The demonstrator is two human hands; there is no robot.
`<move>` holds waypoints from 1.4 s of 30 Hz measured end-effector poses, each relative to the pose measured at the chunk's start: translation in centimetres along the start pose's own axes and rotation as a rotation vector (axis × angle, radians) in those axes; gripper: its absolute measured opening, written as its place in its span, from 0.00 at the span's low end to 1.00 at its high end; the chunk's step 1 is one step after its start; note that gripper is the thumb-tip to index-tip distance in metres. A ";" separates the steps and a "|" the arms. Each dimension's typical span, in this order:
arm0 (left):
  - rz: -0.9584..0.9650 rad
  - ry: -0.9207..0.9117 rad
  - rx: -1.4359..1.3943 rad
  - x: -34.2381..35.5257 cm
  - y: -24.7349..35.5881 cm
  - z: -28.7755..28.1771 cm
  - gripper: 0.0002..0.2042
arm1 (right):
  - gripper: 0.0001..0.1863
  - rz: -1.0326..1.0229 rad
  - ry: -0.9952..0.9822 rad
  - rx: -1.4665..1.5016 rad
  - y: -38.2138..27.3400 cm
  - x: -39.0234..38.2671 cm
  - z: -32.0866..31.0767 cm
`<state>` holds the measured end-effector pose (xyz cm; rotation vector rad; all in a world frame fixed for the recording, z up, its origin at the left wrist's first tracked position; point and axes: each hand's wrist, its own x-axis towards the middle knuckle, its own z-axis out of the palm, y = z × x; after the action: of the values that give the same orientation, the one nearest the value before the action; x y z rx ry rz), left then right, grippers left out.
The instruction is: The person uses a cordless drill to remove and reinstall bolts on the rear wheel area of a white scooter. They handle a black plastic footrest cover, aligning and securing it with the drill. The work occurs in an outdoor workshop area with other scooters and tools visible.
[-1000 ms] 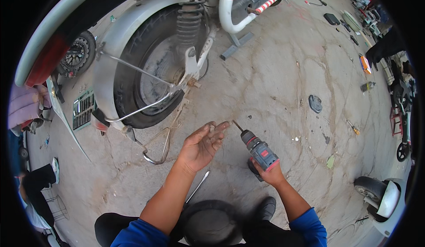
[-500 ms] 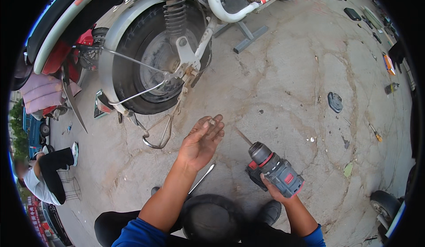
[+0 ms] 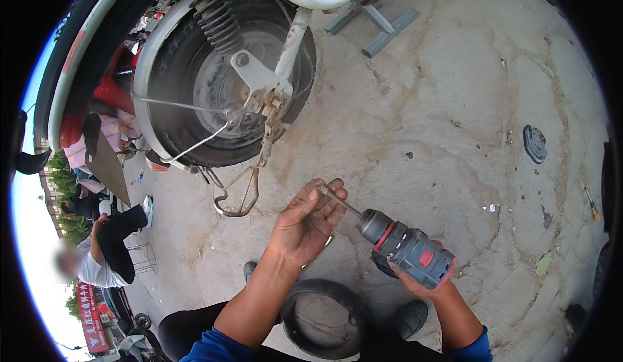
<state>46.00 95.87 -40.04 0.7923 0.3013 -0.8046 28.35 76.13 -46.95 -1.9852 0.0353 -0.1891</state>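
My right hand (image 3: 422, 277) grips a grey-and-black power drill (image 3: 415, 258) with red trim. Its long bit (image 3: 346, 205) reaches the fingertips of my left hand (image 3: 308, 222), which pinch a small metal piece (image 3: 323, 190) too small to identify. Above them is the scooter's rear wheel (image 3: 201, 70), with a coil spring (image 3: 217, 21), a white bracket (image 3: 250, 73) and a rusty axle fitting (image 3: 271, 102). A hanging metal link and hook (image 3: 230, 209) sit left of my hands. A black tyre (image 3: 298, 323) lies below, between my legs.
A metal stand (image 3: 386, 34) is under the scooter frame. A dark flat part (image 3: 535, 144) and screwdriver (image 3: 594, 209) lie at right. A person (image 3: 104, 248) in a white top sits on a wire stool at left, another person (image 3: 81, 200) behind; red scooter bodywork (image 3: 113, 80) stands beyond the wheel.
The drill bit has come from a gap away from my left fingers to touching the piece they pinch. The view has turned, showing more of the left side and the people there.
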 end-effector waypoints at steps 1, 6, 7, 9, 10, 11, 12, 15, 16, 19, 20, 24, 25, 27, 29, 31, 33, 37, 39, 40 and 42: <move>-0.011 0.039 0.039 0.1 0.1 0.0 0.14 | 0.16 0.032 0.023 0.103 0.2 0.3 -0.3; -0.094 0.214 0.186 0.9 0.8 0.2 0.13 | 0.29 0.093 -0.044 0.303 1.4 1.7 -2.5; -0.098 0.270 0.213 1.1 0.7 0.3 0.13 | 0.29 0.075 -0.020 0.320 1.6 2.1 -2.5; -0.058 0.221 0.134 1.8 0.3 0.5 0.13 | 0.29 0.096 -0.012 0.356 2.0 2.6 -2.4; -0.033 0.208 0.095 2.2 0.1 0.7 0.12 | 0.25 0.091 0.050 0.450 2.2 2.8 -2.0; 0.004 0.209 0.113 2.6 0.0 1.0 0.13 | 0.23 0.117 0.058 0.524 2.3 3.0 -1.5; 0.040 0.209 0.131 3.1 0.0 1.2 0.13 | 0.21 0.170 0.044 0.602 2.2 3.1 -1.0; 0.128 0.180 0.107 4.5 0.2 2.1 0.14 | 0.13 0.173 0.064 0.638 2.1 3.9 1.1; 0.161 0.190 0.092 4.8 0.4 2.3 0.14 | 0.11 0.148 0.074 0.614 2.1 4.4 1.7; 0.246 0.164 0.103 6.8 1.4 2.5 0.14 | 0.09 0.104 0.161 0.584 2.7 7.0 3.4; 0.267 0.151 0.113 7.7 1.9 2.4 0.15 | 0.09 0.091 0.181 0.589 2.9 8.0 4.0; 0.355 0.133 0.023 10.5 3.6 1.5 0.16 | 0.09 0.061 0.177 0.540 3.5 11.6 6.0; 0.373 0.153 -0.020 10.8 4.0 1.4 0.16 | 0.09 0.087 0.160 0.558 3.5 12.2 6.3; 0.357 0.109 -0.089 11.3 4.3 1.3 0.15 | 0.09 -0.001 0.251 0.522 3.3 13.6 7.3; 0.357 0.078 -0.115 12.0 4.7 1.3 0.15 | 0.09 -0.075 0.308 0.396 3.2 14.5 7.7; 0.365 0.128 -0.125 12.6 5.0 1.2 0.15 | 0.09 -0.022 0.301 0.477 3.2 14.9 8.0; 0.338 0.066 -0.163 13.1 5.2 0.9 0.15 | 0.10 -0.018 0.291 0.445 3.5 15.3 8.0; 0.295 -0.097 -0.184 13.2 5.4 0.3 0.16 | 0.10 -0.048 0.280 0.407 3.6 16.0 7.8; 0.298 -0.035 -0.209 13.3 5.4 0.4 0.16 | 0.10 -0.032 0.232 0.465 3.8 16.4 7.0; 0.350 -0.026 -0.157 13.6 5.3 0.5 0.16 | 0.11 -0.023 0.224 0.491 4.0 16.8 6.4; 0.469 0.124 -0.066 13.8 5.0 1.1 0.16 | 0.13 0.040 0.198 0.575 4.3 17.3 4.9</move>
<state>58.87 89.97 -43.91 0.8106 0.2376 -0.3047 46.38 76.85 -50.82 -1.3875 0.1329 -0.3294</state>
